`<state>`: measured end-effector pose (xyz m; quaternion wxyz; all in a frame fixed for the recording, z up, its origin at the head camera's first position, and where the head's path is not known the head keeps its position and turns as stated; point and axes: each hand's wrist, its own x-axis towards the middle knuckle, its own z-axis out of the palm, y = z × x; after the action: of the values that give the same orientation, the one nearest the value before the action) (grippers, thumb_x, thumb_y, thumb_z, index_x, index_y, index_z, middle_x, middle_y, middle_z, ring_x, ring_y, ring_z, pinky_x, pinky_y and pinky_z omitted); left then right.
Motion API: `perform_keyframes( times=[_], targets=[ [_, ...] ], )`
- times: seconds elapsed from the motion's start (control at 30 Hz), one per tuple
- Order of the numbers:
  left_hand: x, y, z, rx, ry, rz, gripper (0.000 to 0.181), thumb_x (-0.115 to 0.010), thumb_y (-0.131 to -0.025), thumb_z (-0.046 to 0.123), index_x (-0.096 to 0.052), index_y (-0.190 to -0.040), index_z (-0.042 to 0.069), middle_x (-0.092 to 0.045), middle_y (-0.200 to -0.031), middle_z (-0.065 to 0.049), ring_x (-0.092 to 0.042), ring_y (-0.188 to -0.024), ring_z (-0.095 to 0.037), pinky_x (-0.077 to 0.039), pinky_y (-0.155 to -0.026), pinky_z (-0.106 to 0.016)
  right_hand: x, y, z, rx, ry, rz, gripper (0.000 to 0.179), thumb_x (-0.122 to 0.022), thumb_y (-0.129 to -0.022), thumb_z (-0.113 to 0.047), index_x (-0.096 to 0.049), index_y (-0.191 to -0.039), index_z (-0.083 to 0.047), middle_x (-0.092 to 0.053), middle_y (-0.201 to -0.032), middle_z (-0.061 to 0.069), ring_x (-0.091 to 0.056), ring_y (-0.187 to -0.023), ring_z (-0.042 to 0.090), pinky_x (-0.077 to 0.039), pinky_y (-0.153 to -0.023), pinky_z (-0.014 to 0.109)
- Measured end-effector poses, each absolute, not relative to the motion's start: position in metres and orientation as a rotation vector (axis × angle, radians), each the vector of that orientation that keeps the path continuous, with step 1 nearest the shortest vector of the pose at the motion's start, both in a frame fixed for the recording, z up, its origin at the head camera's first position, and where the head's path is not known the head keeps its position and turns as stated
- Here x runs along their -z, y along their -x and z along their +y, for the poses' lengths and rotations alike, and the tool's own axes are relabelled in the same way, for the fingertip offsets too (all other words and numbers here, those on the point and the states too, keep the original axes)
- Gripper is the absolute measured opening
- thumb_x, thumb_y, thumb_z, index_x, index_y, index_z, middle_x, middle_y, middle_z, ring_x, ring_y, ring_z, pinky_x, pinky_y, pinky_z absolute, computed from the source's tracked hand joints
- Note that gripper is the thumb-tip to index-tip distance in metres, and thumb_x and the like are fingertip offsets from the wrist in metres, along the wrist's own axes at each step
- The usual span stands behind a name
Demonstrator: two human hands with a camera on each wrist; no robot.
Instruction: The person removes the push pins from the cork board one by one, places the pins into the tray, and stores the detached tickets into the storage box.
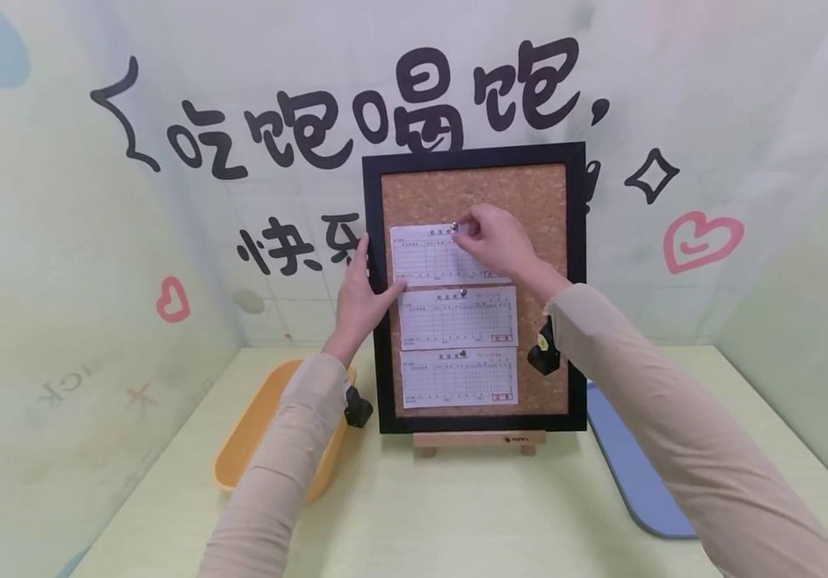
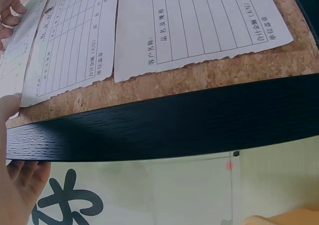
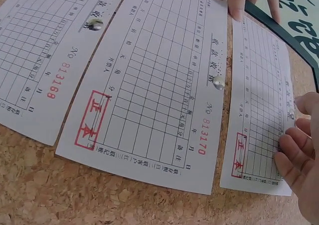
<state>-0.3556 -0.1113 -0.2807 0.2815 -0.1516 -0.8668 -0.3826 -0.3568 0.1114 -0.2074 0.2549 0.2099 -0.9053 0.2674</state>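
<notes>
- Head view: a cork board [image 1: 476,197] in a black frame stands upright on a small wooden easel [image 1: 479,441] on the pale table [image 1: 457,514]. Left of the board, on the table, lies a yellow tray [image 1: 255,433]; right of the board lies a blue mat [image 1: 627,466], partly behind the right sleeve.
- Three printed receipts hang on the board, one below the other. The top receipt [image 1: 432,255] is in the upper left part of the board; the middle receipt [image 1: 457,316] and bottom receipt [image 1: 459,376] each have a metal pin at the top.
- The right hand [image 1: 497,239] covers the upper right part of the top receipt. Its fingertips pinch a small silver pin [image 1: 455,229] at the top edge of that receipt.
- The left hand [image 1: 359,297] rests against the left side of the board's frame, thumb on the lower left corner of the top receipt, fingers relaxed, holding nothing.
- Left wrist view: the dark frame [image 2: 164,123] crosses the picture; above it are cork and two receipts with torn edges. The hand is cut off at the left edge.
- Right wrist view: the receipts have grid lines, red numbers and a red stamp. The fingers [image 3: 299,158] lie on the top receipt at the right edge; the pinched pin is not visible here.
</notes>
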Motion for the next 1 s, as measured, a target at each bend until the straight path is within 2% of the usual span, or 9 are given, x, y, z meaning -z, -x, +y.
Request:
perform_keyframes(
  times=[0.13,0.77,1.0],
  targets=[
    [0.282,0.357,-0.112,1.018,0.411,-2.322,0.086,-0.067,-0.081,0.032,-0.013,-0.146,0.015,-0.022,-0.149,-0.007,-0.027,-0.133,-0.025,-0.03,-0.104,-0.041,0.206,0.359,0.109,-0.713,-0.538,-2.478,0.023,-0.058,-0.087,-0.022,-0.061,-0.102,-0.005,-0.056,-0.086,0.007,-0.05,-0.076,0.019,-0.04,-0.066,0.031],
    [0.283,0.356,-0.11,1.031,0.396,-2.311,0.087,-0.068,-0.08,0.031,-0.015,-0.146,0.016,-0.023,-0.148,-0.007,-0.028,-0.132,-0.025,-0.03,-0.104,-0.041,0.212,0.364,0.101,-0.706,-0.48,-2.389,0.013,-0.055,-0.089,-0.014,-0.061,-0.096,-0.006,-0.056,-0.082,0.006,-0.05,-0.071,0.018,-0.04,-0.062,0.029],
    [0.283,0.357,-0.111,1.04,0.392,-2.316,0.087,-0.068,-0.08,0.032,-0.014,-0.146,0.017,-0.023,-0.148,-0.007,-0.028,-0.132,-0.024,-0.03,-0.105,-0.039,0.213,0.365,0.099,-0.737,-0.478,-2.355,0.011,-0.056,-0.088,-0.012,-0.061,-0.095,-0.005,-0.057,-0.083,0.007,-0.051,-0.072,0.018,-0.042,-0.064,0.029]
  ],
)
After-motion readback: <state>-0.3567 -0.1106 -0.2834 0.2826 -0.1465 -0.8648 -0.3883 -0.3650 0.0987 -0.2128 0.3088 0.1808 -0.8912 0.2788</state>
